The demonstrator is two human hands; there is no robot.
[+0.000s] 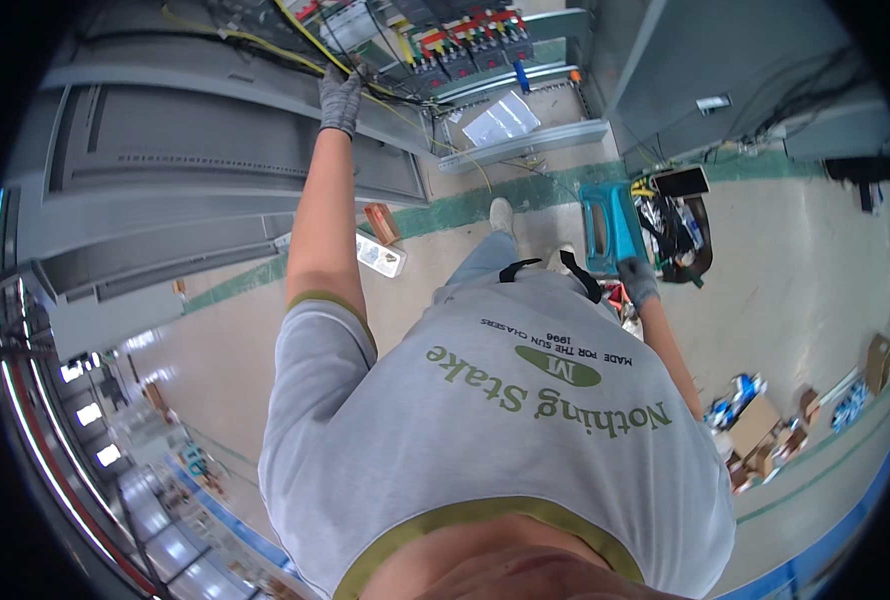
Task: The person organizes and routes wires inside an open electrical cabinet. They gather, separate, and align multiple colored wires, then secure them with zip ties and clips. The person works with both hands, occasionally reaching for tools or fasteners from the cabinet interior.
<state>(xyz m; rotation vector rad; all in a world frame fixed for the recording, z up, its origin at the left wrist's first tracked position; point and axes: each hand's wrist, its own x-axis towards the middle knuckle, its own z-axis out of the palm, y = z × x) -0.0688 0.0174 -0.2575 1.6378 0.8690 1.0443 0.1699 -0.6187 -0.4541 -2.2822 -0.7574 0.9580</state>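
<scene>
So there's a white rectangular sheet (502, 118) lying on the lower shelf of the open grey cabinet (215, 150), and brown cardboard boxes (760, 435) sit on the floor off to the right, with one more box (878, 362) further out. A small white rectangular label (713, 102) is stuck on the grey panel up right. Left hand (341, 98), in a grey glove, is up at the cabinet with fingers curled around the yellow wires (305, 45). Right hand (637, 282), also gloved, hangs low beside the blue stool (610, 225); can't tell if it's gripping anything.
</scene>
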